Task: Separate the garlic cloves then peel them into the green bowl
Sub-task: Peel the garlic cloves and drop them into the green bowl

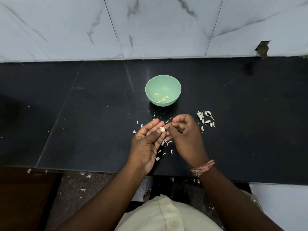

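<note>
A black surface [100, 114] ran below marble wall tiles. At frame centre, the left hand [147, 142] pinched a garlic clove [162, 129] while the right hand [185, 132], fingers curled, picked at it. Above sat the green bowl [163, 84] holding peeled cloves [163, 98]; unpeeled cloves [205, 120] lay right, skins [164, 150] scattered below.

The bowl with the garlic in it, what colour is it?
The bowl is pale mint green, seen in the head view.

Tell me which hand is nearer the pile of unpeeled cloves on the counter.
Right. The right hand is just left of the unpeeled cloves, a small gap between them. The left hand, holding the clove being peeled, is farther left, beyond the right hand.
</note>
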Tool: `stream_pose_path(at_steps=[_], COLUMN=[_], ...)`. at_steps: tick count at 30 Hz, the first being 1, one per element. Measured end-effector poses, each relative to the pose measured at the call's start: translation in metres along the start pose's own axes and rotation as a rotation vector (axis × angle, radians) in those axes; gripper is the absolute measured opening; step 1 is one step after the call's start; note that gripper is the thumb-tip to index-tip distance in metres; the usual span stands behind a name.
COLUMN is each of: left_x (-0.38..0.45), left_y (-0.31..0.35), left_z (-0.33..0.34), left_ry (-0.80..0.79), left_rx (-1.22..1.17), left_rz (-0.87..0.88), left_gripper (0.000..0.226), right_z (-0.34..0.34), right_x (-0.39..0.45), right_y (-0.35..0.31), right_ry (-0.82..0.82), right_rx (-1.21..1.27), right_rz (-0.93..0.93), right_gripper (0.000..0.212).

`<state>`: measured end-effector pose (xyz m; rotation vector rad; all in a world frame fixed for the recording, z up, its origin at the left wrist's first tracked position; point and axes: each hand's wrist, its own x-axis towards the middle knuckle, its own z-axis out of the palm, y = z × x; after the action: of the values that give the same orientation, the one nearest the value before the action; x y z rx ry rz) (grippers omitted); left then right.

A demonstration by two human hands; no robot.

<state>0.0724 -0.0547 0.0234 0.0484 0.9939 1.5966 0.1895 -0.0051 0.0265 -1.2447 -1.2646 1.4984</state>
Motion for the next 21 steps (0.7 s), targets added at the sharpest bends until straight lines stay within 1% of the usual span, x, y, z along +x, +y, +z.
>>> stream_pose_path(at_steps=[3, 5, 8, 11, 14, 16, 18, 21], left_x=[-0.0015, -0.0017, -0.0014, -0.0006, -0.0010, -0.0023, -0.0038, -0.0051], left_y=[-0.0010, -0.0021, -0.0035, -0.0045, -0.0054, -0.0049, -0.0041, -0.0022], left_z=[0.0021, 0.0029, 0.0017, -0.0015, -0.0025, -0.0028, -0.0031, -0.0039], left_ry=[-0.005, 0.007, 0.066, 0.092, 0.107, 0.108, 0.099, 0.066], left_rx=[-0.033, -0.039, -0.039, -0.032, 0.022, 0.092, 0.158, 0.225], left_rz=[-0.013, -0.017, -0.002, 0.027, 0.059, 0.078, 0.095, 0.121], left_gripper=[0.034, 0.033, 0.030, 0.030, 0.030, 0.029, 0.029, 0.028], right_z=[-0.0017, -0.0016, 0.0007, 0.0016, -0.0010, -0.0015, -0.0012, -0.0019], right_x=[0.0033, 0.0042, 0.0018, -0.0023, -0.0047, -0.0048, -0.0040, -0.0011], right_y=[0.0005, 0.0027, 0.0047, 0.0061, 0.0064, 0.0064, 0.0062, 0.0048], right_ry=[-0.012, -0.023, -0.042, -0.083, -0.164, -0.188, -0.166, -0.118], right_rx=[0.080, 0.077, 0.060, 0.033, -0.106, -0.164, -0.184, -0.131], right_rz=[0.055, 0.062, 0.047, 0.018, -0.060, -0.085, -0.080, -0.037], right_gripper=[0.020, 0.017, 0.013, 0.018, 0.035, 0.043, 0.044, 0.040])
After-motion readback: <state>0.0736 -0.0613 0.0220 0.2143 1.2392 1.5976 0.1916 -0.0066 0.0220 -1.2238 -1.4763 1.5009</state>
